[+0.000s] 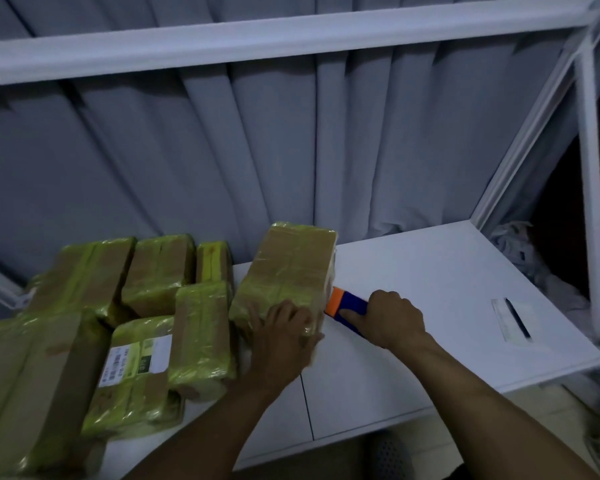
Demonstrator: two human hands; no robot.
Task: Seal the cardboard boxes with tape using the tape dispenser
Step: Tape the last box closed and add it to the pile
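A cardboard box (pixel 291 268) wrapped in yellowish tape stands on the white table (pixel 430 271), near its middle. My left hand (pixel 283 334) rests flat on the box's near corner, fingers spread over its top and side. My right hand (pixel 390 318) grips a blue and orange tape dispenser (pixel 343 303), whose orange end touches the box's right side low down. No roll of tape can be made out on the dispenser.
Several taped boxes (pixel 142 306) lie piled at the left, one with a white shipping label (pixel 134 360). A small white paper with a dark strip (pixel 511 318) lies at the right. A grey curtain and a white shelf frame (pixel 589 202) stand behind.
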